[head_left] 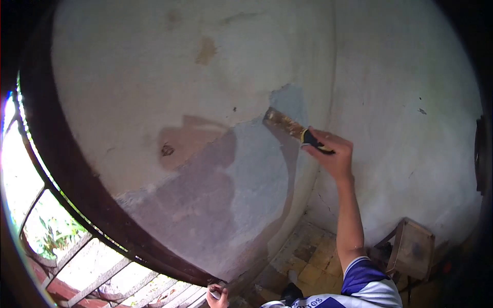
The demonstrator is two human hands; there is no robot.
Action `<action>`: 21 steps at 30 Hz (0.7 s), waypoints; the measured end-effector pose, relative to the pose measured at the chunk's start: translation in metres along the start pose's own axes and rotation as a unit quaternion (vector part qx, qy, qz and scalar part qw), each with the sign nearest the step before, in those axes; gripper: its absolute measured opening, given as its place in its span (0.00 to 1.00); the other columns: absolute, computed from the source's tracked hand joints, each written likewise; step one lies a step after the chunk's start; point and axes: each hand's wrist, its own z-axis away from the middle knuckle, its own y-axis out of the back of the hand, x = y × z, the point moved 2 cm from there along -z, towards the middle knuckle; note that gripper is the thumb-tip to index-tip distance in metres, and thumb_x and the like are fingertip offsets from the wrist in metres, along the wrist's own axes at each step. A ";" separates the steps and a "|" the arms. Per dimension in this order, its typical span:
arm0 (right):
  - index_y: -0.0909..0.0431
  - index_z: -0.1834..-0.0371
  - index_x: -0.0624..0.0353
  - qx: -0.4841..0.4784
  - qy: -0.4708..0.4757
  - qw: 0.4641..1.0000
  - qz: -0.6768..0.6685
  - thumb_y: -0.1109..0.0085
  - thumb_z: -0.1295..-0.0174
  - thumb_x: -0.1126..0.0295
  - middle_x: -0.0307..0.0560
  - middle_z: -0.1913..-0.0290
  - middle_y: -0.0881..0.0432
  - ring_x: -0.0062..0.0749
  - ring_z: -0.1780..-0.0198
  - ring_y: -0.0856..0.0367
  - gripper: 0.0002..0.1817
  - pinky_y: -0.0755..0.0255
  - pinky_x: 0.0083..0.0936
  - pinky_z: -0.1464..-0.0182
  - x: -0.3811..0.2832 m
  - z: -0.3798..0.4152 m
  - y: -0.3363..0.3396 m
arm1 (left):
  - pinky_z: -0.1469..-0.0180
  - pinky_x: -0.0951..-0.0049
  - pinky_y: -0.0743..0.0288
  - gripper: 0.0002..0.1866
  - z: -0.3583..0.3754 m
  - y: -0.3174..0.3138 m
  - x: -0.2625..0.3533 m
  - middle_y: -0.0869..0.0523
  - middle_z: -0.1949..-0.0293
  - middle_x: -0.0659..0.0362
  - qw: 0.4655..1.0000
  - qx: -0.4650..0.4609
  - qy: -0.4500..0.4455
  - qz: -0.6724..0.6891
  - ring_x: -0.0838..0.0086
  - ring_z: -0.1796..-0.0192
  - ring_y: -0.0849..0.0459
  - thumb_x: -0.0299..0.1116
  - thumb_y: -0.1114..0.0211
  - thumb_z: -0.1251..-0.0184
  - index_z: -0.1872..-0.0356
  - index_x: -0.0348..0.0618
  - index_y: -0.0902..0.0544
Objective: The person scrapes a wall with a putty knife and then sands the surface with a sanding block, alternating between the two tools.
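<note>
My right hand [334,151] is wrapped round the black and yellow handle of a putty knife [286,124], its blade smeared with brownish residue. The blade's edge meets the wall [246,66] where the cream paint borders a bare grey-blue patch [262,164] with a ragged upper edge. Down at the bottom edge of the view, my left hand [218,299] is closed near the dark window frame. Something small and greyish shows among its fingers, too little of it to name.
A dark frame with metal window bars [97,277] runs along the left, plants beyond it. At lower right stands a small wooden stool or table [412,249] on yellowish floor tiles [311,273]. The walls meet in a corner right of the patch.
</note>
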 end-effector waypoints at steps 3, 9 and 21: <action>0.14 0.53 0.63 -0.057 -0.076 0.995 -0.025 0.22 0.53 0.75 0.49 0.61 0.13 0.27 0.63 0.15 0.21 0.22 0.23 0.59 -0.016 0.029 0.003 | 0.55 0.77 0.28 0.10 -0.008 -0.012 -0.004 0.20 0.63 0.64 0.999 -0.021 -0.021 -0.013 0.79 0.60 0.23 0.22 0.33 0.39 0.59 0.45 0.23; 0.19 0.48 0.65 -0.030 -0.510 0.856 -0.077 0.33 0.41 0.69 0.40 0.65 0.18 0.20 0.68 0.24 0.19 0.29 0.20 0.65 0.034 0.215 0.003 | 0.56 0.77 0.31 0.10 -0.010 -0.029 0.008 0.25 0.66 0.66 0.997 -0.045 0.001 -0.065 0.80 0.61 0.27 0.24 0.31 0.38 0.59 0.44 0.23; 0.23 0.42 0.61 -0.070 -0.438 0.896 0.012 0.44 0.32 0.73 0.55 0.64 0.16 0.34 0.70 0.18 0.16 0.27 0.25 0.67 0.049 0.237 0.033 | 0.79 0.71 0.35 0.09 -0.041 -0.130 0.118 0.24 0.82 0.60 0.840 -0.048 -0.461 -0.282 0.73 0.83 0.29 0.21 0.36 0.50 0.67 0.45 0.21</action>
